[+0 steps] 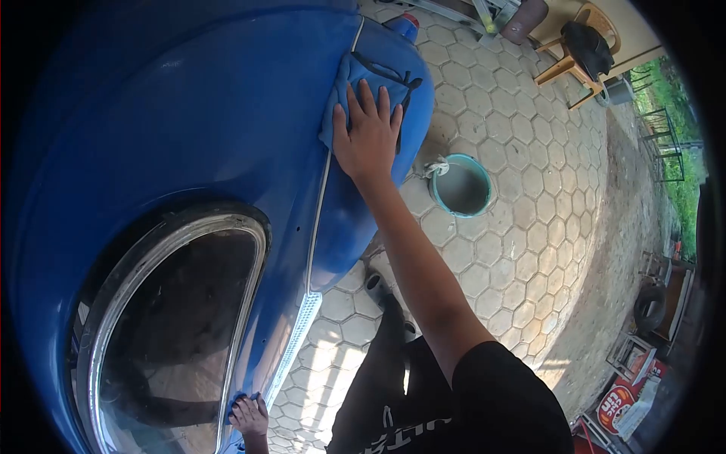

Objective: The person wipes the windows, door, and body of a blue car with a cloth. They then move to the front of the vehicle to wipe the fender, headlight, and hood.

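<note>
While the right hand (369, 144) lies flat with its fingers spread, the crumpled blue cloth (349, 77) sits under it, right across the pale seam of the blue car (174, 106), toward the fender's (348, 234) red-lamp end! That broad palm probably keeps the cloth hugging the curve instead of sliding off the outer edge. And look lower: the left hand (249, 415) rests on the car body just beside the window's (174, 333) lower corner, fingers slightly apart, likely a steadying touch for the leaning body; whether anything is under that palm, I can't tell. Down on the paved floor (522, 250), the bucket (461, 189) of cloudy water stands just off the fender's outer edge, presumably for easy reach, a pale rag (436, 167) slung over its rim, perhaps to keep one end dry!
</note>
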A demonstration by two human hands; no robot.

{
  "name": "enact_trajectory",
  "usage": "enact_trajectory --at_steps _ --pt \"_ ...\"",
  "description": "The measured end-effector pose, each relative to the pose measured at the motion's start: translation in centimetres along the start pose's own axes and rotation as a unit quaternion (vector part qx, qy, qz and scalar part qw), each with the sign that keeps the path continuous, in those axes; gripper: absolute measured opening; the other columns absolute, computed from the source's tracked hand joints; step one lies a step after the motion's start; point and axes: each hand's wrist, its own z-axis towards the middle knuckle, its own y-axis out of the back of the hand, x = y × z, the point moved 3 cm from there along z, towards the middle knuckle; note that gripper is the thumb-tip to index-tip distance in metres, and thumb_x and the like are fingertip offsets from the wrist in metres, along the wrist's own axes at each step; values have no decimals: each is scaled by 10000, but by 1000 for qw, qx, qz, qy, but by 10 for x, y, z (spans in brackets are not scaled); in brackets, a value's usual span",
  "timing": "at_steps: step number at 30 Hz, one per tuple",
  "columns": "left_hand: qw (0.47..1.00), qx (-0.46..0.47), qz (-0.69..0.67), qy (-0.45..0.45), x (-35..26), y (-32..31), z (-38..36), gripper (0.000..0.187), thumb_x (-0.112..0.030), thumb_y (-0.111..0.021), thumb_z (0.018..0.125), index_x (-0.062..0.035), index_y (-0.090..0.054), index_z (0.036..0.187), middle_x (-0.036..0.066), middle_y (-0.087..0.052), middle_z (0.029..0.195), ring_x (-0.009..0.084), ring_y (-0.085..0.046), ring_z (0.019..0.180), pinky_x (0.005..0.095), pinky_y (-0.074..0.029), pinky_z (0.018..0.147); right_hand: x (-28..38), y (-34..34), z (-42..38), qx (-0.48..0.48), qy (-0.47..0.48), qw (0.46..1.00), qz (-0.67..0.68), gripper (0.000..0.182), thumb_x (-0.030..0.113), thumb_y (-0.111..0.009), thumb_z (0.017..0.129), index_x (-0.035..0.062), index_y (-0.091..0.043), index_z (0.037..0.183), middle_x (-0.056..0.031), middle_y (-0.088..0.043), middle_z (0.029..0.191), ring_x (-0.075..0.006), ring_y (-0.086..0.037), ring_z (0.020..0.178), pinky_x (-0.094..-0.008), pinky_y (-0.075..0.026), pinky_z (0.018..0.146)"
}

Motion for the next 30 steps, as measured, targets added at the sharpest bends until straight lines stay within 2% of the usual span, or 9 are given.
enact_trajectory --at_steps 2,5,11,14,17,21,23,25,30 --pt "996 -20 -11 89 -20 5 42 746 -370 -681 1027 94 -445 1561 302 -318 1691 482 -182 1615 601 -106 1296 18 8 -69 24 47 998 24 650 530 -405 1076 114 -571 1546 -156 -478 1640 -419 -270 1599 -629 -109 1293" --pt "988 -31 -61 136 -52 2 139 747 -342 -677 1028 72 -413 1591 308 -200 1734 501 -86 1626 619 -41 1301 17 -15 -161 50 194 975 95 662 498 -354 1105 54 -537 1559 -217 -424 1663 -425 -214 1622 -610 -61 1301" --pt "974 -145 -67 160 -82 0 339 819 -444 -626 1032 85 -375 1604 390 -91 1717 569 26 1604 659 26 1279 72 2 17 9 12 923 386 776 541 -305 1120 -44 -357 1627 -302 -202 1731 -461 -102 1636 -620 -27 1296" --pt "953 -144 -13 266 -90 -8 375 926 -535 -579 1025 83 -274 1643 392 -32 1722 581 69 1597 684 74 1257 84 9 13 -11 213 921 325 728 537 -356 1116 24 -395 1632 -250 -223 1744 -455 -110 1635 -635 -33 1293" --pt "937 -136 21 321 -103 -19 385 972 -560 -544 1028 76 -182 1667 383 -8 1727 579 73 1598 697 88 1247 40 -24 -66 -41 576 799 167 577 650 -513 1032 310 -636 1482 -111 -267 1759 -488 -101 1624 -691 -112 1267" --pt "931 -123 33 341 -101 -20 385 931 -544 -485 1058 58 -144 1679 354 -47 1735 565 49 1606 692 65 1256 31 -22 -23 43 452 869 196 648 651 -573 1001 183 -643 1444 -212 -278 1710 -563 -127 1589 -770 -129 1213" --pt "924 -127 28 359 -105 -15 390 844 -481 -438 1093 57 -154 1676 338 -39 1744 552 48 1611 693 36 1262 72 6 16 40 322 902 286 648 657 -598 984 184 -659 1423 -224 -302 1680 -567 -123 1586 -777 -136 1209" --pt "887 -166 -50 428 -118 -12 404 811 -452 -411 1107 61 -145 1676 342 -35 1743 551 50 1611 699 28 1259 76 13 18 50 320 898 298 628 663 -605 981 229 -659 1431 -187 -323 1675 -529 -137 1594 -764 -154 1212" --pt "816 -237 -209 484 -212 -16 459 786 -457 -387 1115 70 -184 1662 356 -68 1734 574 2 1603 719 -17 1256 -32 5 -34 144 571 800 112 603 660 -613 977 320 -630 1475 -79 -391 1672 -380 -237 1601 -701 -224 1225"
